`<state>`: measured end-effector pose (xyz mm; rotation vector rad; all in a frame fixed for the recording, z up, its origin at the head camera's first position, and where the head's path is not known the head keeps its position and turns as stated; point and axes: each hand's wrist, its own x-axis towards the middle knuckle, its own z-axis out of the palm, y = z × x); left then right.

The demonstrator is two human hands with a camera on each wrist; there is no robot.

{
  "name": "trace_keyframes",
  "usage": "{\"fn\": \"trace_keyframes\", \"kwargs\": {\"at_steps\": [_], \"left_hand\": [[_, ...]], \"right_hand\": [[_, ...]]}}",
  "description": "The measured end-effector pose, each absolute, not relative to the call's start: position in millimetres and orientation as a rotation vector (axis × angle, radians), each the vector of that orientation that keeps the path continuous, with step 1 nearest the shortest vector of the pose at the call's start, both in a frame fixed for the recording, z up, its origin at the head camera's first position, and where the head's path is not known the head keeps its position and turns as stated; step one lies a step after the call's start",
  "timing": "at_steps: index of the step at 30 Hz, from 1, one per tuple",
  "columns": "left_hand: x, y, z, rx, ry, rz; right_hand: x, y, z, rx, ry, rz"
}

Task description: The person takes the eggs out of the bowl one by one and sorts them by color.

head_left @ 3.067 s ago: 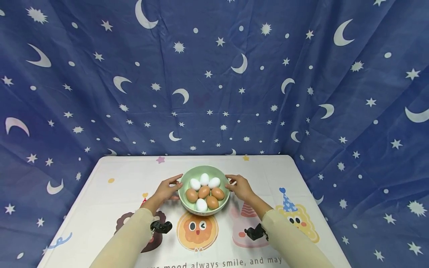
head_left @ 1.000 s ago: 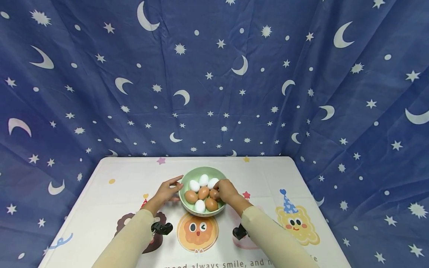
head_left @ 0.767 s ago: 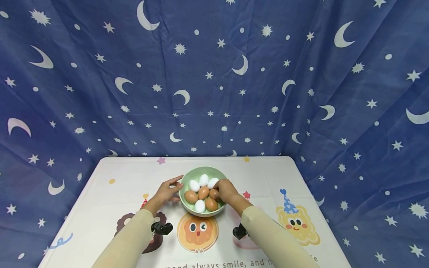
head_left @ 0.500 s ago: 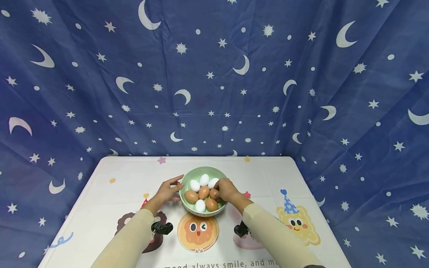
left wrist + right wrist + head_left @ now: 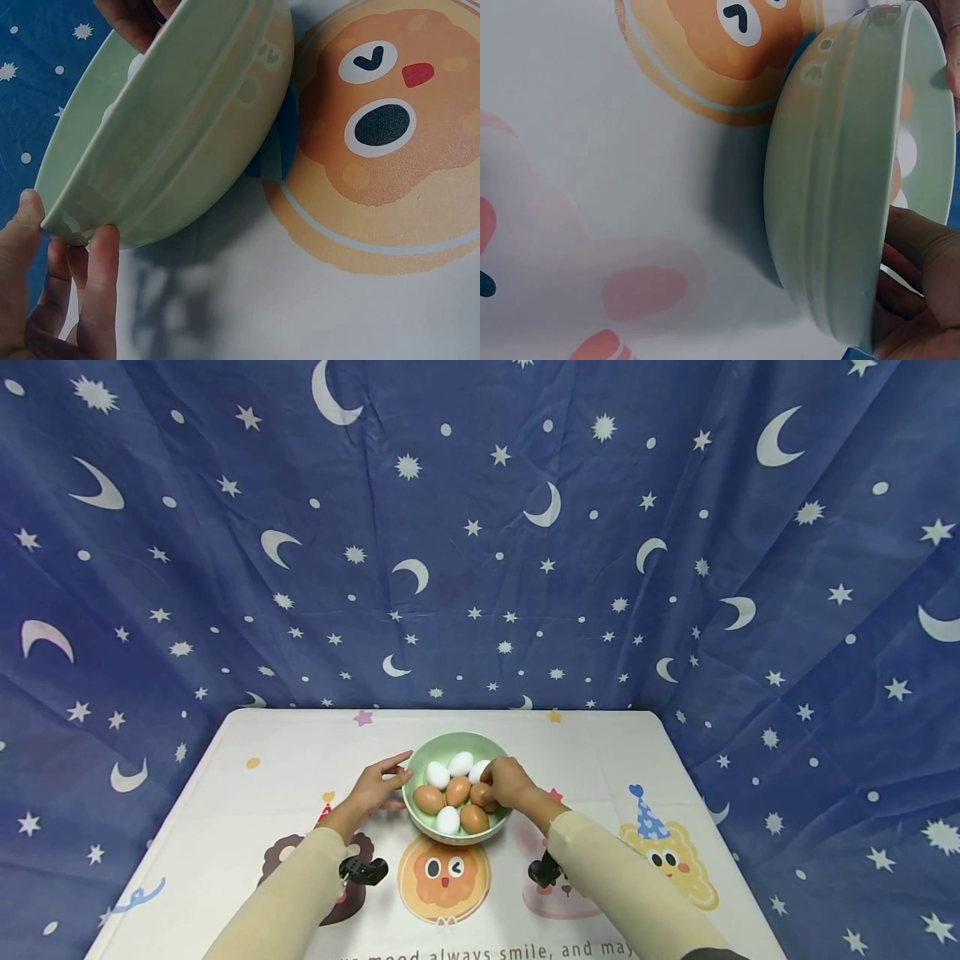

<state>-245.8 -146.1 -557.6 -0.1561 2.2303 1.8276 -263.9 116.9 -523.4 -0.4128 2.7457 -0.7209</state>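
A light green bowl (image 5: 459, 741) stands on the table with several white eggs (image 5: 447, 820) and several brown eggs (image 5: 457, 791) in it. My left hand (image 5: 375, 785) holds the bowl's left rim; in the left wrist view the thumb (image 5: 28, 210) is at the rim and the fingers are against the outside. Reaching over the right rim, my right hand (image 5: 512, 782) has its fingertips on the rightmost brown egg (image 5: 481, 794), partly hidden by them. In the right wrist view the bowl wall (image 5: 832, 180) hides most of the eggs.
A white tablecloth (image 5: 285, 739) with cartoon prints covers the table. Behind and beside it hangs a blue curtain (image 5: 465, 593) with moons and stars. Black wrist cameras (image 5: 363, 871) are strapped at both sleeves.
Since the oldest frame my right hand has moved from the right rim into the bowl, onto the brown egg. Lately the back white eggs have shifted slightly right. My left hand stays put.
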Motion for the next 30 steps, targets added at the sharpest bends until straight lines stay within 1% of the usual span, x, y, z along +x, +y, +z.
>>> {"fn": "trace_keyframes", "kwargs": {"at_steps": [12,22,25,30], "left_hand": [[-249,-145,-560,-0.201,2.236,1.806],[-249,-145,-561,-0.2,2.224,1.815],[-249,-145,-561,-0.204,2.222,1.819],[-248,-144,-560,-0.208,2.22,1.817]], "right_hand": [[-262,120,-513,-0.423,2.747,-0.804],[-264,126,-511,-0.359,2.728,-0.929],[-265,129,-509,-0.321,2.691,-1.0],[-268,134,-506,-0.18,2.58,-1.178]]}}
